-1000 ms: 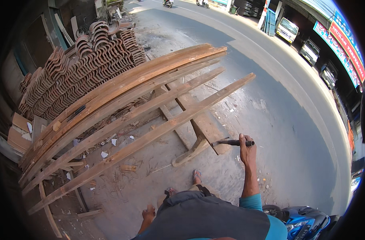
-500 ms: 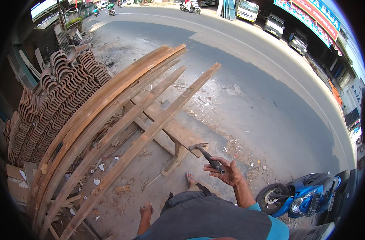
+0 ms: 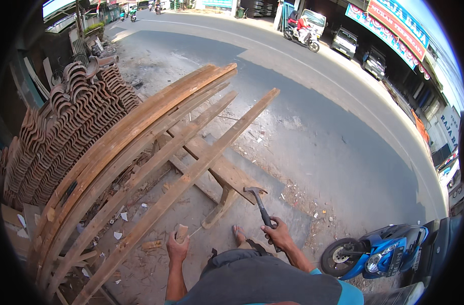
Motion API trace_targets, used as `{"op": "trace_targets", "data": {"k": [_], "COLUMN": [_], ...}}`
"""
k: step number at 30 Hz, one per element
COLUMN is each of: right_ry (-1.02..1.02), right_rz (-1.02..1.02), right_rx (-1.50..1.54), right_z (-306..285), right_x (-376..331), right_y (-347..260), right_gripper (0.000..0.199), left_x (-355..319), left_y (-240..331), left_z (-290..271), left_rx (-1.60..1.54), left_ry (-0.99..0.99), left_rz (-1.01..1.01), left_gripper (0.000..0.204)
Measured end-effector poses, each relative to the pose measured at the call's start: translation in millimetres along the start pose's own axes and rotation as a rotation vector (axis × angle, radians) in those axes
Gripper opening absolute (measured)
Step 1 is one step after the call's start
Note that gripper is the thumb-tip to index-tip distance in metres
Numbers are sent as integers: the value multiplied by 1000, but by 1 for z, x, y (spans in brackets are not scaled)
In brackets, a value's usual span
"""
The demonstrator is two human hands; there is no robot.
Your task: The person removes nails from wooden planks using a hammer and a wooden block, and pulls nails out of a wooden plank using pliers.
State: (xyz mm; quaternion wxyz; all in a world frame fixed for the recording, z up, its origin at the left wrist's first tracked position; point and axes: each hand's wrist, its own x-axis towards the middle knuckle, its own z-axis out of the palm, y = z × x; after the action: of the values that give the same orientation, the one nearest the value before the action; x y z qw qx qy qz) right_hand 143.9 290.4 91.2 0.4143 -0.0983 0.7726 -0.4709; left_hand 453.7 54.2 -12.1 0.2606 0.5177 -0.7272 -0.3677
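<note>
Keep the claw hammer (image 3: 264, 211) low on its dark grip, with the fingers of the right hand (image 3: 278, 235) wrapped around it and the head pointed away from the body, seen against the near end of the wooden surface (image 3: 237, 177); cannot tell whether touching it. Hold the short wooden piece (image 3: 181, 234) just as snugly in the left hand (image 3: 177, 248), closed around its lower part, with the top sticking out near the closest long beam (image 3: 181, 185). Best to leave fingertips off the exposed end, keep the claw clear of the beam, and mind footing near the white scraps (image 3: 118, 235).

Compared with half a second ago: firmly gripped instead of lying across open fingers, for the hammer; raised higher, with the wood now plainly showing, for the left hand; farther right, for the ridden motorcycle (image 3: 304, 38).
</note>
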Motion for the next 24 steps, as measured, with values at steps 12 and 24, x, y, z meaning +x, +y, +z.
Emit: {"op": "trace_targets", "data": {"k": [12, 24], "right_ry": [129, 286], "right_rz": [-1154, -2294], "right_rx": [606, 753], "right_z": [-32, -92], "right_x": [-85, -150], "right_y": [-205, -309], "right_gripper": [76, 57], "left_x": [130, 133], "left_y": [-65, -105], "left_z": [-108, -76], "left_rx": [278, 473], "left_ry": [507, 472], "left_rz": [71, -305], "left_gripper": [47, 63]}}
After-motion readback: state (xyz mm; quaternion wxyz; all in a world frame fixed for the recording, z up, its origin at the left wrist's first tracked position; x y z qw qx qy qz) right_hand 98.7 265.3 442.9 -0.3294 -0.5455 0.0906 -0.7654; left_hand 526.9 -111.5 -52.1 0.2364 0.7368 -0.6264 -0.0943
